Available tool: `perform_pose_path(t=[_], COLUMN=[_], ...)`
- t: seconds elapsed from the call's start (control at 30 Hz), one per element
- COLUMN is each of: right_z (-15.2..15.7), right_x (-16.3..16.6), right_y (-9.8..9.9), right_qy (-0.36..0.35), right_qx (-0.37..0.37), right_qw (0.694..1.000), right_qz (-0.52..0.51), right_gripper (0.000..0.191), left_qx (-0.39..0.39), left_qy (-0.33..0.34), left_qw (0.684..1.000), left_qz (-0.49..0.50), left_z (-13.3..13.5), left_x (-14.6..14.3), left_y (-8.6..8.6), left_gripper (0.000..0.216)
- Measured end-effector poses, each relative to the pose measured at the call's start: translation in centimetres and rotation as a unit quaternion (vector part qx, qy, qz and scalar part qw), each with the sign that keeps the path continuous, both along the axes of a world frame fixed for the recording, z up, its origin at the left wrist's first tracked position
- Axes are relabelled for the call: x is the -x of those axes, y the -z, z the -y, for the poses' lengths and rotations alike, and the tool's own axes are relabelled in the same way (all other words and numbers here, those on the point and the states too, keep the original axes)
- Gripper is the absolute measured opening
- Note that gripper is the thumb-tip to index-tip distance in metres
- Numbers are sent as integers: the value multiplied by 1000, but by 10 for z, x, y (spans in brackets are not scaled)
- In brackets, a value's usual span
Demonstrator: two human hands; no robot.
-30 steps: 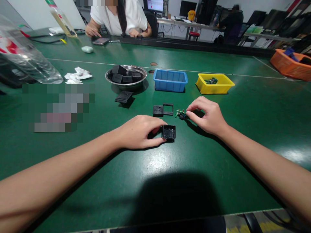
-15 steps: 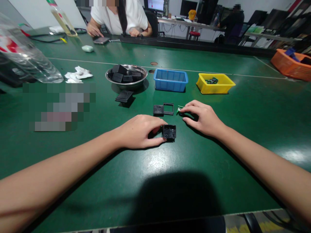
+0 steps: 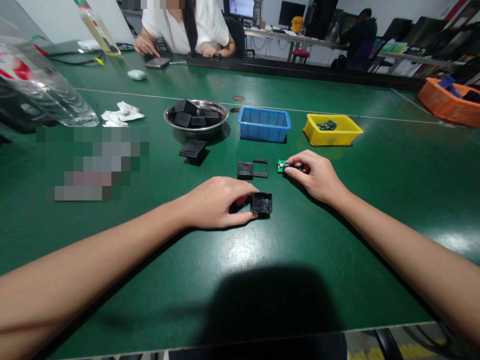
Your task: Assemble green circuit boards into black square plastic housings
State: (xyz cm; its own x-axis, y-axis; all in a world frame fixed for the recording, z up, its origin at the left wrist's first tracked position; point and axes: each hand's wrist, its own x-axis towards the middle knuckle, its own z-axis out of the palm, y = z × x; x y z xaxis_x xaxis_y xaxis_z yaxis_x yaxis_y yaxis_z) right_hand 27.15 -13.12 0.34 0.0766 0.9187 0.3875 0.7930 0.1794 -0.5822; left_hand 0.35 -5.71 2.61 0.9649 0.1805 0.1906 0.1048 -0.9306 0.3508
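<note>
My left hand [image 3: 215, 202] rests on the green table [image 3: 262, 260] with thumb and fingers closed on a small open black plastic housing [image 3: 261, 203]. My right hand [image 3: 317, 175] pinches a small green circuit board [image 3: 282, 165] at its fingertips, just above the table. Between the hands, a little farther off, lie a black square cover [image 3: 244, 170] and a black square frame [image 3: 260, 168], side by side and touching.
A steel bowl [image 3: 196, 117] of black housings, a blue bin [image 3: 264, 124] and a yellow bin [image 3: 332, 129] stand in a row behind. A black lid [image 3: 192, 149] lies before the bowl. Crumpled paper, a plastic bottle and a person in white sit far left.
My right hand has turned the circuit board so its green face shows and shifted it slightly away from me. My left hand has kept still on the housing.
</note>
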Motion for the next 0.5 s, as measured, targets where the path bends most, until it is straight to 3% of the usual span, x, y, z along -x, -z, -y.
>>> perform_pose_path(t=[0.5], right_z=[0], right_x=[2], right_y=[0], right_qy=[-14], right_qx=[-1], right_qw=[999], right_qz=[31], right_gripper=[18], left_qx=[0], left_qy=[1], left_qw=[1000], left_qz=[5], left_z=[0], left_x=[0], left_y=[3], left_gripper=[31])
